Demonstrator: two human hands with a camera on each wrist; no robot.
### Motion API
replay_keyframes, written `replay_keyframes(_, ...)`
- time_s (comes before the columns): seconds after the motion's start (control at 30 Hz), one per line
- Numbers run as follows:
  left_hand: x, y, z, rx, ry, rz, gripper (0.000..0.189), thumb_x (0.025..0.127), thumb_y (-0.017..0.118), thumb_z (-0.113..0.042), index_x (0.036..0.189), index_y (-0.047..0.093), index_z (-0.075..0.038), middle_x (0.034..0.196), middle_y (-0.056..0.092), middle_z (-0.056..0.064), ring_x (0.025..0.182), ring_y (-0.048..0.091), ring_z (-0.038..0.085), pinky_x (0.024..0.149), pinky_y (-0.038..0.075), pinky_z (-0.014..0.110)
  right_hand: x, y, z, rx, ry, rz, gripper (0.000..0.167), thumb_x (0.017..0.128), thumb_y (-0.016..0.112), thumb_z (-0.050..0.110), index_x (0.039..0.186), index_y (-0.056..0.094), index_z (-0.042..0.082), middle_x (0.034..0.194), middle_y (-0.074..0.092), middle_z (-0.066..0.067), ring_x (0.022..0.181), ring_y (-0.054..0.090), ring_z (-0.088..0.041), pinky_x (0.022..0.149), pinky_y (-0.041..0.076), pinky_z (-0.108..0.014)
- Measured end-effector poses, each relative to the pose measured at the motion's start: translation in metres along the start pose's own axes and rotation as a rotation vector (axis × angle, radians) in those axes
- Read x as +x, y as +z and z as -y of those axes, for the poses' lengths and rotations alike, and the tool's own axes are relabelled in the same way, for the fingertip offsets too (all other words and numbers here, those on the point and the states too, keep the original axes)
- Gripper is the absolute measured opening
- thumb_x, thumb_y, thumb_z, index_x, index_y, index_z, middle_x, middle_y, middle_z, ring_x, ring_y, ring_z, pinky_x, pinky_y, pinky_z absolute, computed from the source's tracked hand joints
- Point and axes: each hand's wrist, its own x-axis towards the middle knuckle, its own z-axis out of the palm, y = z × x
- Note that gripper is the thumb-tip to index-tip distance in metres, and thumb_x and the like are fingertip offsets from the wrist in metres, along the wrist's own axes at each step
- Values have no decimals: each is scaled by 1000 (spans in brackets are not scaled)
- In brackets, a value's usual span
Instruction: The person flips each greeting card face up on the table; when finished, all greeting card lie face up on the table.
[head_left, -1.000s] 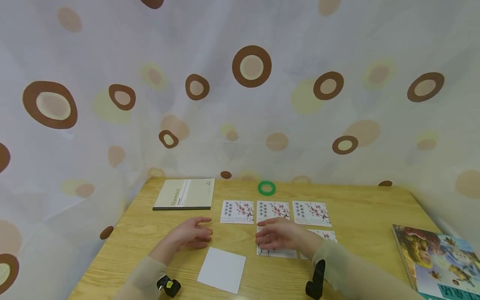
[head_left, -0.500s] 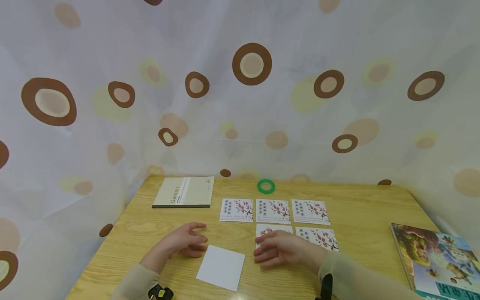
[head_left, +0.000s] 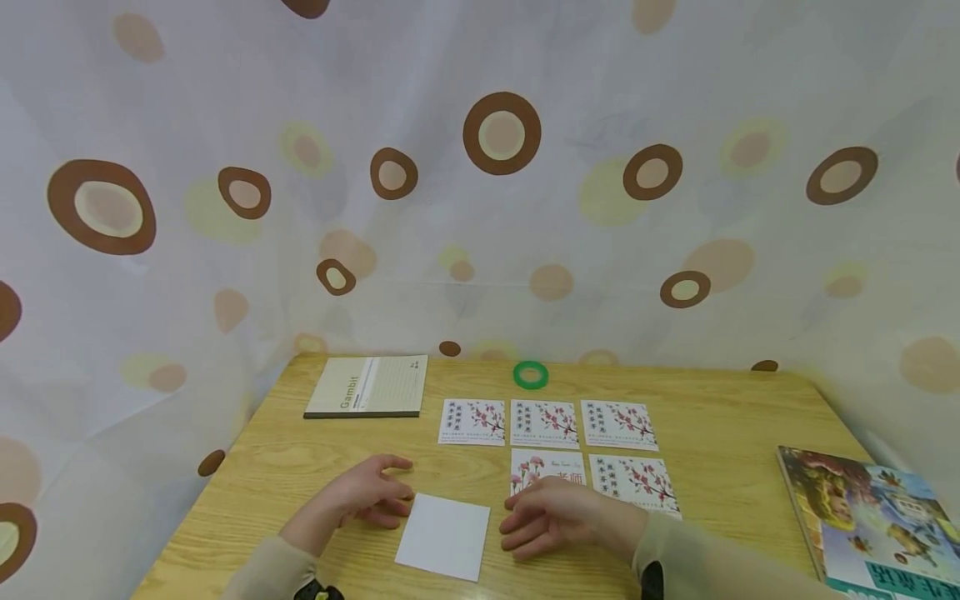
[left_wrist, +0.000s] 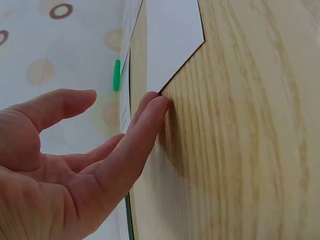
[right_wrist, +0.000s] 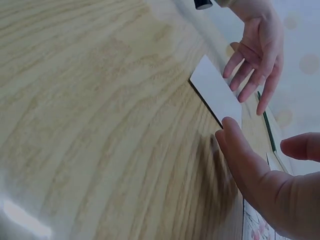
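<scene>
A blank white square card [head_left: 442,537] lies on the wooden table between my two hands in the head view. My left hand [head_left: 360,496] is beside its left edge, fingers relaxed and thumb apart. In the left wrist view, the lower fingertips [left_wrist: 161,102] are right at a corner of the white card [left_wrist: 175,35]. On the other side, my right hand [head_left: 558,518] rests loosely, partly covering a card with pink flowers [head_left: 547,467]. The right wrist view has its fingertips [right_wrist: 229,125] close against the card's near end. Neither hand grips anything.
Behind the hands lie printed blossom cards [head_left: 543,423] in a row of three, with another blossom card [head_left: 637,483] at the right. A green tape roll [head_left: 531,375] and a notebook [head_left: 367,386] are farther back. A picture book [head_left: 873,517] lies at the right edge.
My right hand has come nearer to me and slightly left, uncovering more of the flower cards. My left hand has shifted a little nearer to me. The white card has turned slightly.
</scene>
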Motion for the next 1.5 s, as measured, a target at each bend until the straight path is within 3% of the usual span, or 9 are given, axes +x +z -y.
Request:
replay_keyframes(0.47, -1, 8, 0, -49, 36, 4, 60, 91, 64, -4, 142, 36, 10, 108, 64, 22, 79, 69, 18, 71, 62, 38, -3, 13, 1, 105, -3, -11, 47, 100, 44, 4, 137, 31, -23, 117, 64, -34, 115, 60, -50, 97, 49, -60)
replay_keyframes(0.97, 2, 10, 5, -112, 3, 8, 60, 92, 64, -2, 143, 36, 11, 109, 63, 21, 81, 65, 17, 71, 62, 35, 0, 12, 3, 198, 26, -34, 46, 101, 44, 5, 138, 33, -20, 127, 54, -41, 123, 53, -54, 104, 45, -59)
replay_keyframes(1.17, 3, 11, 3, -133, 1, 9, 58, 92, 62, -1, 143, 37, 12, 102, 63, 17, 76, 62, 15, 73, 62, 36, 0, 9, 7, 246, 33, -41, 49, 101, 44, 7, 140, 32, -19, 131, 50, -42, 123, 53, -53, 105, 45, -58)
replay_keyframes(1.5, 6, 14, 4, -170, 34, -10, 48, 93, 59, 1, 137, 45, 14, 94, 60, 10, 74, 62, 12, 74, 62, 33, -4, 7, 11, 359, -24, -94, 47, 103, 42, 7, 140, 31, -20, 136, 42, -44, 124, 52, -53, 110, 41, -53)
